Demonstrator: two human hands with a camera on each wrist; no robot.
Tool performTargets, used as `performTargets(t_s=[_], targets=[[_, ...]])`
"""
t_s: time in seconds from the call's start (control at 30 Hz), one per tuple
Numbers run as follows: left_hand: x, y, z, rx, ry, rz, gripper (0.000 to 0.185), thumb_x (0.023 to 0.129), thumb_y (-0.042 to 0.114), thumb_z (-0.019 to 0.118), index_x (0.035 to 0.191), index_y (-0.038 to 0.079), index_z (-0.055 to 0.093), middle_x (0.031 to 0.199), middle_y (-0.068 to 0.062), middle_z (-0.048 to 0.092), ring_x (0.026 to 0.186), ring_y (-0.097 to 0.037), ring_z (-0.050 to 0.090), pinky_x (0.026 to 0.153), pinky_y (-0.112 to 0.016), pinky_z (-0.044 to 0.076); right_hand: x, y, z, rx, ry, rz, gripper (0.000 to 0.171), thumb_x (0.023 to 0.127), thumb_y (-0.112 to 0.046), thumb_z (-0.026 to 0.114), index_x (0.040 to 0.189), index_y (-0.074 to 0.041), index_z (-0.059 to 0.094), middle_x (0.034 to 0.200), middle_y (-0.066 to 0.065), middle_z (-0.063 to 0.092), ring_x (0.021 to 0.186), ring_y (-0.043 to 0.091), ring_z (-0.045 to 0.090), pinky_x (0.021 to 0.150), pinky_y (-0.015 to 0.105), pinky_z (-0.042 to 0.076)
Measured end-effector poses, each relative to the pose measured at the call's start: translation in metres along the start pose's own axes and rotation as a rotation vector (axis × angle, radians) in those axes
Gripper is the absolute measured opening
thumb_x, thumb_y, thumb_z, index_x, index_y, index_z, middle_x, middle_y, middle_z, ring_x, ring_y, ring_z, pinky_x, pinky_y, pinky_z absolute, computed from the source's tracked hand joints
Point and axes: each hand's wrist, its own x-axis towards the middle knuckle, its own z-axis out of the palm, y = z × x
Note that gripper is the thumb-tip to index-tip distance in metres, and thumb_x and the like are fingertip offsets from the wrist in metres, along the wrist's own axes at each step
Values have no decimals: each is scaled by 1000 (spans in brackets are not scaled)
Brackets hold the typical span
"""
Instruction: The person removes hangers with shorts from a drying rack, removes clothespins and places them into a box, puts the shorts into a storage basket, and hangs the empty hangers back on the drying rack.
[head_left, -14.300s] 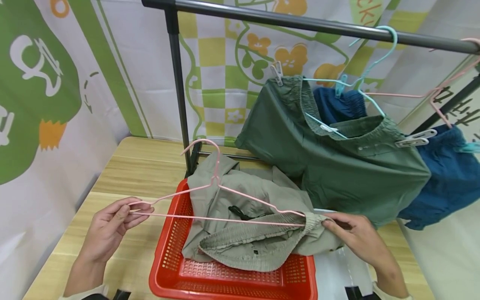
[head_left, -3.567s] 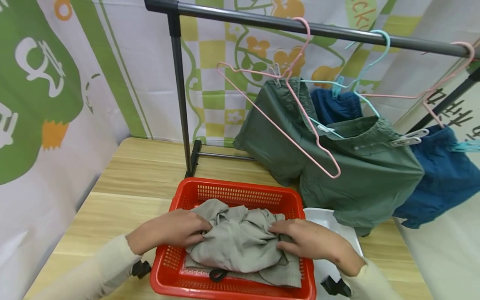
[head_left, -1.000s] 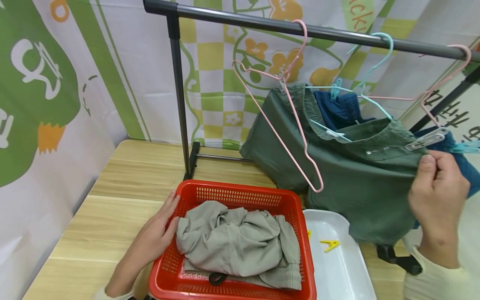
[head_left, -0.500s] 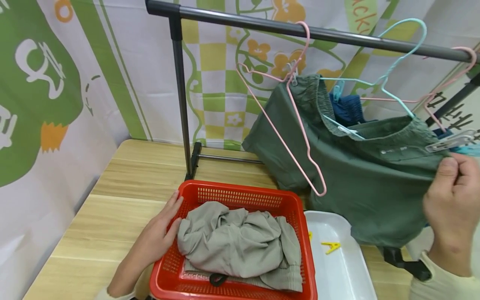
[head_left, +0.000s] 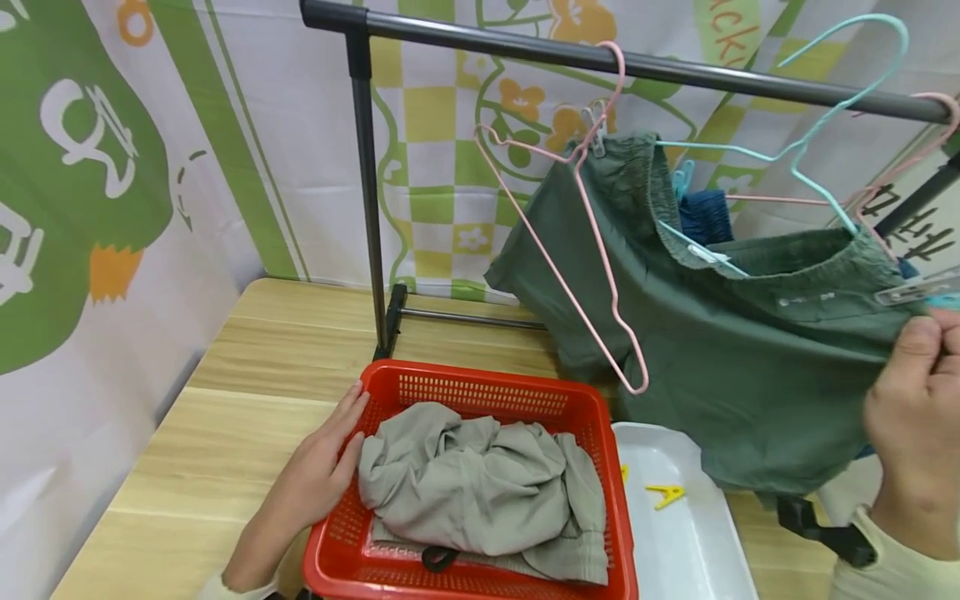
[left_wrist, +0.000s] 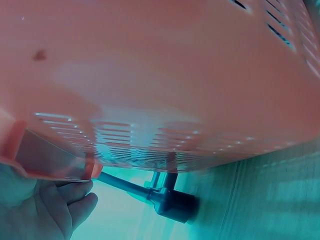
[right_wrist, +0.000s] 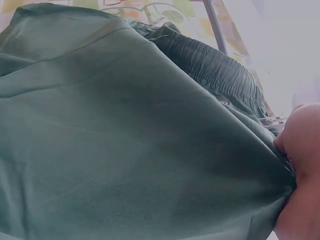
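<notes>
Pinching green shorts (head_left: 720, 358) with our right hand (head_left: 911, 417); flat left hand (head_left: 318, 479) steadies red basket (head_left: 480, 387) holding grey shorts (head_left: 480, 487).

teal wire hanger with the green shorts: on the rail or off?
Off. The teal wire hanger's hook floats above the dark metal rail; the right hand pinches the green shorts.

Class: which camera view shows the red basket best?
The head view: the whole red basket shows, grey garment inside, left hand on its rim. The left wrist view shows only a blurred side wall close up. The right wrist view shows none of it.
</notes>
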Motion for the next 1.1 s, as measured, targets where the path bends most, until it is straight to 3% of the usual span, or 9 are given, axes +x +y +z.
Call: performTargets(t_s=[0.17, 0.23, 0.3, 0.37, 0.5, 0.6, 0.7, 0.87, 1.1], targets=[[0, 1, 1, 12, 4, -5, 55, 104, 5, 57, 156, 0, 40, 166, -11, 29, 148, -31, 35, 112, -55, 34, -8, 9, 0, 64, -27, 45, 30, 109, -15, 45, 97, 7, 63, 91, -33, 36, 89, -15, 36, 78, 15, 27], [0, 1, 1, 18, 3, -6, 55, 104, 6, 57, 156, 0, 41, 166, -10, 29, 148, -31, 35, 112, -55, 34, -13, 12, 0, 107, -48, 83, 25, 109, -15, 46, 92, -14, 65, 92, -33, 40, 91, -14, 39, 82, 14, 29], [0, 1, 0, 26, 2, -8, 55, 104, 6, 57, 156, 0, 41, 166, -10, 29, 148, -31, 35, 113, -55, 34, -18, 15, 1, 125, -72, 101, 24, 109, -16, 46, 97, -34, 57, 91, -32, 41, 89, -12, 40, 81, 15, 29], [-1, 1, 0, 31, 4, -10, 55, 104, 6, 57, 156, 0, 41, 166, -10, 29, 148, -31, 35, 112, -55, 34, -23, 18, 1, 140, -91, 104, 25, 109, -17, 47, 100, -39, 55, 93, -32, 43, 89, -11, 41, 82, 15, 30], [-1, 0, 1, 31, 9, -10, 55, 104, 6, 57, 156, 0, 41, 166, -10, 29, 147, -31, 35, 112, -55, 35, -33, 24, 4, 144, -130, 89, 22, 110, -16, 48, 97, -14, 65, 93, -31, 44, 87, -10, 41, 79, 15, 27], [-1, 0, 1, 30, 13, -2, 54, 104, 6, 57, 156, 0, 41, 166, -10, 29, 147, -31, 36, 112, -55, 36, -41, 27, 5, 146, -167, 79, 29, 110, -16, 48, 104, 9, 61, 94, -32, 44, 87, -9, 41, 77, 16, 27], [-1, 0, 1, 29, 15, -1, 54, 104, 5, 57, 156, 0, 41, 166, -11, 29, 147, -31, 36, 111, -55, 36, -47, 31, 7, 167, -198, 76, 29, 110, -15, 49, 106, 12, 59, 95, -30, 47, 87, -9, 43, 78, 15, 28], [0, 2, 1, 22, 12, -6, 54, 104, 6, 57, 156, 0, 41, 166, -11, 29, 147, -31, 36, 111, -55, 36, -57, 35, 11, 205, -243, 109, 23, 109, -15, 51, 104, 5, 63, 96, -26, 52, 88, -5, 45, 80, 15, 31], [0, 4, 1, 17, 6, -15, 55, 104, 6, 57, 156, 0, 40, 166, -11, 29, 147, -31, 36, 110, -54, 37, -71, 39, 14, 259, -319, 127, 27, 109, -12, 49, 110, 13, 58, 95, -26, 51, 88, -1, 45, 78, 16, 31]])
